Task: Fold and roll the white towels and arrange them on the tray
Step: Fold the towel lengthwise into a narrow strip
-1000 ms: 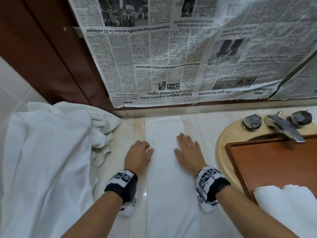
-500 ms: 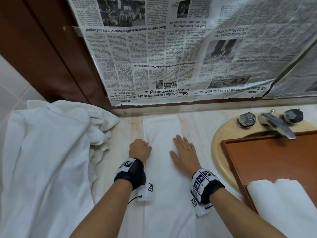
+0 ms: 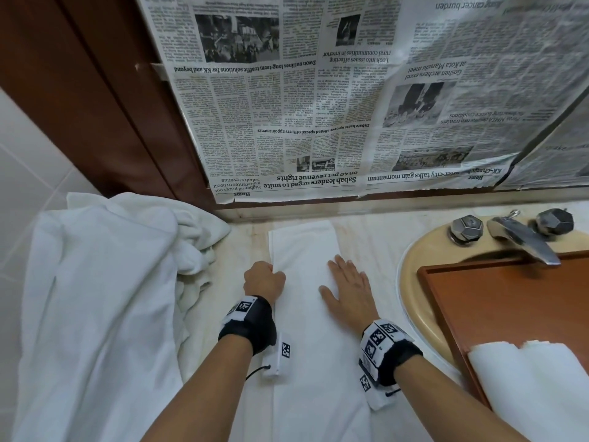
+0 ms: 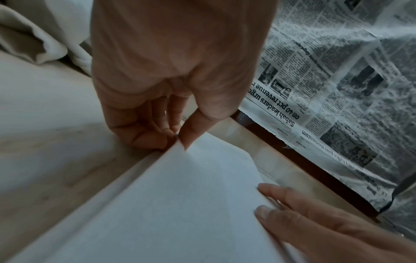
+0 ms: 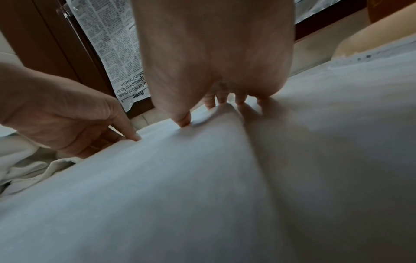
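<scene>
Covering the far wall, an upside-down newspaper (image 3: 334, 100) carries headlines that can be read: "Sabah leaders urged to unite on 40 pct revenue rights", "Debate heats up over alleged special officers appointments" and "Ewon outlines long-term traffic solutions for KK and beyond". Black-and-white square markers sit on both wristbands.

On the marble counter (image 3: 376, 240) a white towel (image 3: 306, 314), folded into a long narrow strip, runs from the near edge toward the wall. The left hand (image 3: 264, 279) is curled at the strip's left edge, thumb and fingertips pinching that edge and lifting it slightly, as the left wrist view shows. The right hand (image 3: 350, 288) lies flat with fingers extended, pressing down on the right side of the strip; a low ridge of cloth stands between its thumb and fingers in the right wrist view.

At the right, a brown wooden tray (image 3: 510, 301) rests across the beige sink (image 3: 414, 282), just under the metal faucet (image 3: 522, 237). Folded white towels (image 3: 535, 384) lie at the tray's near end. A loose heap of white towels (image 3: 95, 298) fills the left of the counter.
</scene>
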A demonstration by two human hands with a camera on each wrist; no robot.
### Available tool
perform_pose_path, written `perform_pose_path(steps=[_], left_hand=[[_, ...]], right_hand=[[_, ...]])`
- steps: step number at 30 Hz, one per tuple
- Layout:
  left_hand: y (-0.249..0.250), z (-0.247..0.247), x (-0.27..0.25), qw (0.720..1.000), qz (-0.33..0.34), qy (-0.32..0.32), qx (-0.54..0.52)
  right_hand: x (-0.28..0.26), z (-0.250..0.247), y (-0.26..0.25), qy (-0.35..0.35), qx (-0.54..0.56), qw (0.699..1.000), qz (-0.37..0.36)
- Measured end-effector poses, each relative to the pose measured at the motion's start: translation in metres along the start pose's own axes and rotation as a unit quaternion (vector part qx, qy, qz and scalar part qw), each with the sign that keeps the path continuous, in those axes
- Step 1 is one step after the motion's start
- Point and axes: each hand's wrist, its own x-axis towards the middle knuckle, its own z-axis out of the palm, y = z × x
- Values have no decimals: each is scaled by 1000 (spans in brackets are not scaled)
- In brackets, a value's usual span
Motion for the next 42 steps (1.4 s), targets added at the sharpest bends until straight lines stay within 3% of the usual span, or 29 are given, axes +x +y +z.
perform_pose_path(steps=[12, 19, 23, 26, 31, 35, 39, 42], left_hand=[[-10, 9, 0, 999, 3, 53, 6], [-23, 9, 3, 984, 127, 72, 98], [-31, 21, 5, 954, 209, 35, 213], [-40, 27, 11, 943, 183, -17, 276], [-48, 4, 27, 953, 121, -47, 275], [-63, -6, -13, 959, 158, -56, 230], [-101, 10, -90, 922, 266, -112, 260], [-118, 23, -105, 903, 259, -106, 324]], right_hand=[[0, 0, -2, -8, -23, 1000, 3], [1, -1, -9, -25, -94, 995, -37], [7, 8, -23, -52, -126, 986, -91], [13, 11, -21, -67, -149, 983, -86], [16, -10, 10, -68, -129, 989, 15], [-22, -15, 17, -42, -85, 994, 51], [-97, 7, 3, -54, -99, 992, -51], [-126, 26, 1, -68, -127, 985, -93]])
